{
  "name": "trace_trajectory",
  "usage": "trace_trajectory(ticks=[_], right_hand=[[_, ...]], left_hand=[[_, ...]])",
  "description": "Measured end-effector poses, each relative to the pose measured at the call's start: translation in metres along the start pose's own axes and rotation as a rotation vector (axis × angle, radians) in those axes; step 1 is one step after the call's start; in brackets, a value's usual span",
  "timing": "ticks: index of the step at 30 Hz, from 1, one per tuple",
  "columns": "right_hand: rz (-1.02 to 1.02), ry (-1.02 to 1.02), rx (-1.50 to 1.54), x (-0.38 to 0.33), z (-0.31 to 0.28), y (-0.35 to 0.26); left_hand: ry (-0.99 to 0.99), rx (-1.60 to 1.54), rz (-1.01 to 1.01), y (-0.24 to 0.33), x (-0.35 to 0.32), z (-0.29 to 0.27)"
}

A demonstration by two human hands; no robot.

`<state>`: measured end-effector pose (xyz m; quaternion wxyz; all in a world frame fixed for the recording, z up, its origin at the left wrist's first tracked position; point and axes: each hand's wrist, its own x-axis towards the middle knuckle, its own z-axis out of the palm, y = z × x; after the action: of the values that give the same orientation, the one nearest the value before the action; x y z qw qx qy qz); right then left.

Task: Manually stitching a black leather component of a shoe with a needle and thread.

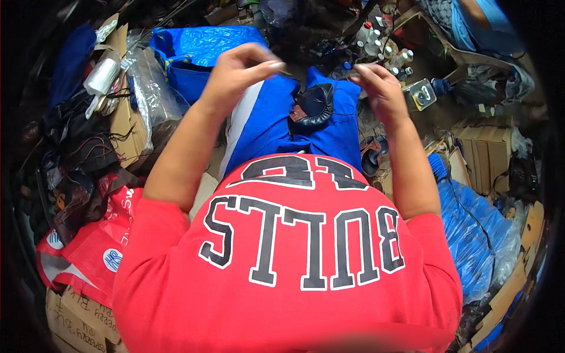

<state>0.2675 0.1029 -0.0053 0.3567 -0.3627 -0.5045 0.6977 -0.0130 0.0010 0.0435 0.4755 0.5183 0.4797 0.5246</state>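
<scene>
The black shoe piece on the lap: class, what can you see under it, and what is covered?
Blue trousers show beside and beneath the black shoe piece; whatever lies directly under its middle is covered.

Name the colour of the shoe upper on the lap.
The shoe upper is mostly black, partly reddish brown; head view shows it.

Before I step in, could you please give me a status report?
Left grip, right grip: raised, apart; contents too blurred. Black shoe piece: on lap. Bottles beyond right grip, not covering shoe piece.
</scene>
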Motion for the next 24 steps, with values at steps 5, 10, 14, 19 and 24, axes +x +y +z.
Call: trace_trajectory(ticks=[5,10,14,19,24], right_hand=[[0.066,-0.242,0.244,0.006,0.058,0.003],[0.105,-0.168,0.373,-0.003,0.036,0.011],[0.032,-0.089,0.389,-0.008,0.051,0.009],[-0.001,-0.434,0.392,-0.019,0.051,0.003],[-0.079,-0.365,-0.628,-0.057,0.027,0.009]], left_hand=[[-0.433,-0.548,-0.018,-0.002,0.006,0.068],[-0.417,-0.636,-0.127,-0.007,-0.008,0.056],[-0.389,-0.627,-0.117,0.002,-0.014,0.053],[-0.448,-0.509,-0.179,0.001,-0.024,0.05],[-0.305,0.951,0.365,-0.027,-0.048,0.002]])
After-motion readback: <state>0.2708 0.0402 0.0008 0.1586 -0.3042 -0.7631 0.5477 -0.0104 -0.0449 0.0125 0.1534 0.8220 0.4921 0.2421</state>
